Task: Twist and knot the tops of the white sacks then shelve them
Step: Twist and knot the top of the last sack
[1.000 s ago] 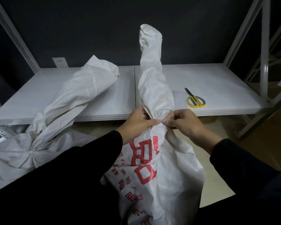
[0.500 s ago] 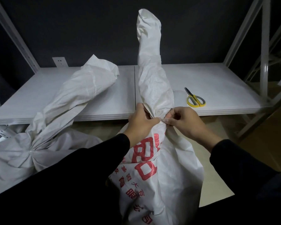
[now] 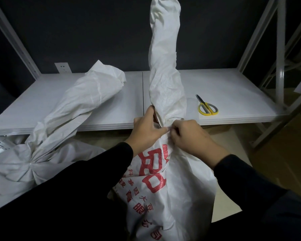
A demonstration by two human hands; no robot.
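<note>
Sack (image 3: 172, 188) with red print stands near me in the middle, just in front of the shelf's near edge, its body hanging between my arms. Its top (image 3: 163, 58) is twisted into a long rope that rises straight up and out of view. The shelf (image 3: 233, 87) is a white board running left to right behind it, with pale posts (image 3: 280, 49) at its ends. A second sack (image 3: 73, 110) lies at the left, cinched at the neck, its loose top leaning over the near edge and resting on the shelf. My left hand (image 3: 146, 131) grips the sack's neck from the left, fingers curled round the base of the twist. My right hand (image 3: 189, 136) meets it from the right, fingers curled narrow, pinching cloth at the same spot; the two hands touch. Yellow-handled scissors (image 3: 207, 108) lie on the shelf right of the twist, blades pointing far. A white socket (image 3: 63, 67) sits on the far wall at left.
</note>
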